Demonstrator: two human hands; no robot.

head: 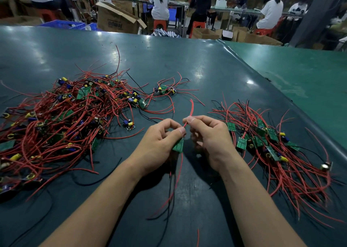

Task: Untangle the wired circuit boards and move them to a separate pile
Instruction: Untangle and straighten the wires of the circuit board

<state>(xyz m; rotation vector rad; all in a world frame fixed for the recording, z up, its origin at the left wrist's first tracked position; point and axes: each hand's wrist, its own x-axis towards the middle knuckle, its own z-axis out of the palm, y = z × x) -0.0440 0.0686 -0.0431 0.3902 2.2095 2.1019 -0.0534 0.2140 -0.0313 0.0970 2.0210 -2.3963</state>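
Both hands busy: left hand (161, 139) grips green board (178, 145) by its edge, right hand (208, 134) pinches its red wire (190, 111). Board's light, stiff (leads floppy, solder joints prob fragile). Sorted pile (272, 145) right of board, tangle (65, 115) left.

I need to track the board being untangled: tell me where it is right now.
In the head view, the green circuit board sits low centre, gripped by the left hand, between the tangled pile on the left and the sorted pile on the right.

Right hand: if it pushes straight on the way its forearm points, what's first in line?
Probably the left hand: the right hand angles up-left toward it, almost touching. Depth is unclear.
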